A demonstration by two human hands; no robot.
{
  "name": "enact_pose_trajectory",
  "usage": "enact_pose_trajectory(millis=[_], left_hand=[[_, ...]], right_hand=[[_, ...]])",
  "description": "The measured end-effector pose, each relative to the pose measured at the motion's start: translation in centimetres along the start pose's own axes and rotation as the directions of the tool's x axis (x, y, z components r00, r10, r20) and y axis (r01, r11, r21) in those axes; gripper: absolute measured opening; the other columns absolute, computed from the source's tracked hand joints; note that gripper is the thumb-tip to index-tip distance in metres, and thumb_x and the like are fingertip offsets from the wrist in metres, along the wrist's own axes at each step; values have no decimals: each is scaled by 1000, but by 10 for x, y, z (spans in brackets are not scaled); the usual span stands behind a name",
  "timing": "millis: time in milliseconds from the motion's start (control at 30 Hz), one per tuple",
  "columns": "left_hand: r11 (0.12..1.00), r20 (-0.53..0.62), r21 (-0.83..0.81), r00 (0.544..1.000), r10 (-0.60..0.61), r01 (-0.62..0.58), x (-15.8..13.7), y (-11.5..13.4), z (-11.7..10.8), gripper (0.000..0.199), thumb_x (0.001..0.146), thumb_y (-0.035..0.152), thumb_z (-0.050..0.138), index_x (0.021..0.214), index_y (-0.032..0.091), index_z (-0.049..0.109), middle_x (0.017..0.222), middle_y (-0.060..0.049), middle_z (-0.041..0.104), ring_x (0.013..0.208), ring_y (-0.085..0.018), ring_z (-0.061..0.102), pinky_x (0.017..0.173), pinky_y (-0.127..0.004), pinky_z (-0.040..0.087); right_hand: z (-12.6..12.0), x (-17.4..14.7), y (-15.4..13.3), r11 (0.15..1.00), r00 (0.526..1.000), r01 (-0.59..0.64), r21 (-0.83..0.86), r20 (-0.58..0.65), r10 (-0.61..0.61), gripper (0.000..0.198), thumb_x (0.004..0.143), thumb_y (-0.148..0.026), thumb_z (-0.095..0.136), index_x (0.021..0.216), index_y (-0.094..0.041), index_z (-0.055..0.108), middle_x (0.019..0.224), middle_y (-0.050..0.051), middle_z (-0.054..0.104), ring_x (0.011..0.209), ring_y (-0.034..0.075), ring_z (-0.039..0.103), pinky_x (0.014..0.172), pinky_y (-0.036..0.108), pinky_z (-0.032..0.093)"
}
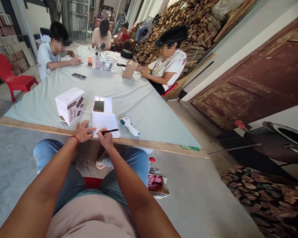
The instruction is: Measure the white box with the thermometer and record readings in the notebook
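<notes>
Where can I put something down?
Bare pale green cloth lies right of the white and blue thermometer gun, and between the clear plastic bowl and the open white notebook. The notebook's crowded: dark phone on it, white cardboard box beside it, left hand and right hand with a black pen at its near end.

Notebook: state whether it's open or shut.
Open: the notebook lies spread, with a phone on its far page and a pen over its near page.

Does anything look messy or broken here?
Nothing looks spilled around the notebook. The brown door on the right looks damaged: its paint seems patchy and worn. The tablecloth also stops short of the table's near edge, leaving bare wood.
</notes>
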State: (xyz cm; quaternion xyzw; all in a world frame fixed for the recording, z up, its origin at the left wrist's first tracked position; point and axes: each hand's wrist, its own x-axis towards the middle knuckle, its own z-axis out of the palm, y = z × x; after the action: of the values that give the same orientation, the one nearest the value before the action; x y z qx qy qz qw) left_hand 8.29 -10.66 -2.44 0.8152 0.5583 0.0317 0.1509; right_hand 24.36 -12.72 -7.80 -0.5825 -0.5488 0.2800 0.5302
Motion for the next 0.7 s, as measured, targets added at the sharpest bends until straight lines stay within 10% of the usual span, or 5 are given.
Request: enact_pose_trajectory(millis=[700], left_hand=[[999, -21, -24, 999, 27, -28, 2, -4, 4, 41, 90, 41, 57, 130, 35, 63, 161, -3, 29, 150, -30, 17, 120, -54, 5]], right_hand=[[-4, 1, -3, 998, 998, 40, -57, 53, -37, 8, 69, -30, 50, 64, -24, 53, 59, -3, 59, 62, 18, 57, 66, 28, 46]])
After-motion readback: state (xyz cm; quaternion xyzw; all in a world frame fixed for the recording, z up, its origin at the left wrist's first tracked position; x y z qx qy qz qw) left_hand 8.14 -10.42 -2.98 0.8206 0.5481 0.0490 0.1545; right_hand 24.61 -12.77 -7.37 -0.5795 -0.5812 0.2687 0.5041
